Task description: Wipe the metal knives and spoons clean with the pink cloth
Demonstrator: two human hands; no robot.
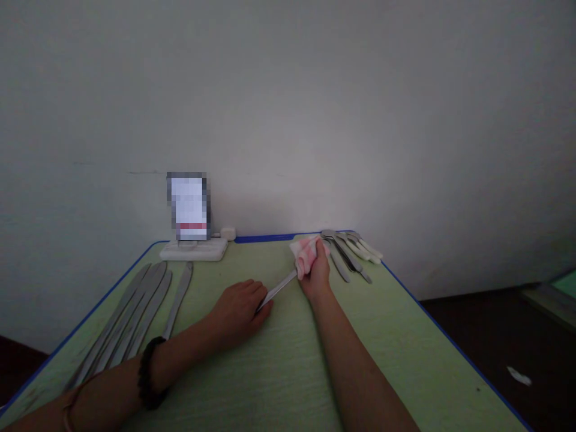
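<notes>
Metal utensil slanting over the middle of the green table, type unclear. Left hand closed on its near end. Right hand gripping a pink-and-white cloth bunched about the far end. Just beyond the cloth, right: spoons and white-handled cutlery. Left: row of knives, one lying apart. Lit screen behind, on a white stand, near the wall.

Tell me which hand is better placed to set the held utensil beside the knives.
The left hand, probably: it grips the near end of the utensil and its forearm lies close to the knives. The right hand is farther from them and holds the pink cloth at the other end.
</notes>
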